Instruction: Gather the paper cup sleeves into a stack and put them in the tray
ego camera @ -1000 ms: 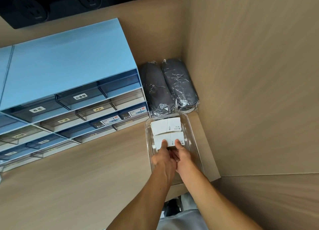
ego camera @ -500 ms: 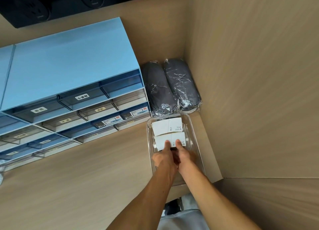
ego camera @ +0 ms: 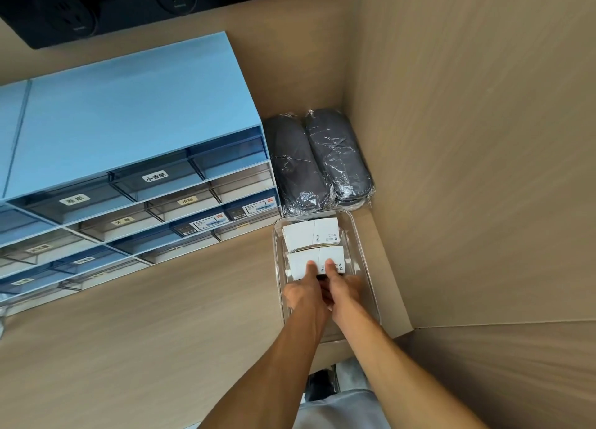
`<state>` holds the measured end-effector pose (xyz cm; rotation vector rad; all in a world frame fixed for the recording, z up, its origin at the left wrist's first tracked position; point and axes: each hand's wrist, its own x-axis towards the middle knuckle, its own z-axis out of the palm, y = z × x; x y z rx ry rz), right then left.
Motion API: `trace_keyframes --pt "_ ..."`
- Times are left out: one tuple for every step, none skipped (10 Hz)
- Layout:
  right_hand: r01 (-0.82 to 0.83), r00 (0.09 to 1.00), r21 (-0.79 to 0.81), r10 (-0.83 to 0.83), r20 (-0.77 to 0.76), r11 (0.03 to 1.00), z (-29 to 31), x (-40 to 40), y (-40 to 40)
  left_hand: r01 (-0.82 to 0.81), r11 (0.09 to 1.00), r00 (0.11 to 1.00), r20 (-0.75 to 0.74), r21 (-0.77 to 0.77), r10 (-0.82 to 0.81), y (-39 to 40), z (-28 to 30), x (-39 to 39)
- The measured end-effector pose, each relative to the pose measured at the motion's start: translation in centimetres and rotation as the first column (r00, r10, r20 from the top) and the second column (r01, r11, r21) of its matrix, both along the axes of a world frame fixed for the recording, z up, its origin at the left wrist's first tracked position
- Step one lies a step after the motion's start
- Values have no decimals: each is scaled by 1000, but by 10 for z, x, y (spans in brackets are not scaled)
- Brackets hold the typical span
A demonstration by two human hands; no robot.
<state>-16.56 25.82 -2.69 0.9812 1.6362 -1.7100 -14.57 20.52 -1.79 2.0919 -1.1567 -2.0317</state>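
A clear plastic tray (ego camera: pixel 363 251) lies on the wooden counter by the right wall. Inside it are two stacks of white paper cup sleeves: a far stack (ego camera: pixel 310 234) near the tray's back, and a near stack (ego camera: pixel 303 259) just in front of it. My left hand (ego camera: pixel 303 295) and my right hand (ego camera: pixel 342 291) sit side by side inside the tray. Each thumb presses on top of the near stack, and the fingers curl under its front edge, partly hidden.
A blue drawer cabinet (ego camera: pixel 129 145) with labelled drawers stands to the left of the tray. Two dark grey items wrapped in plastic (ego camera: pixel 319 161) lie behind the tray in the corner. A wooden wall (ego camera: pixel 467 138) rises close on the right. Black sockets (ego camera: pixel 64 12) are at the top.
Both hands with the near stack have stayed almost where they were in the tray; only the view shifted slightly.
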Motion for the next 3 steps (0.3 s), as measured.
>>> trace_keyframes --pt "2 1000 -41 -2 6 999 7 4 2 -8 999 1000 1 32 8 -1 2 3" --pt "0 1000 -58 -1 -19 998 14 9 4 -18 998 999 -32 65 20 0 5 3" --pt "-46 998 -63 42 -57 997 27 14 8 31 995 995 -93 100 -21 1 16 7"
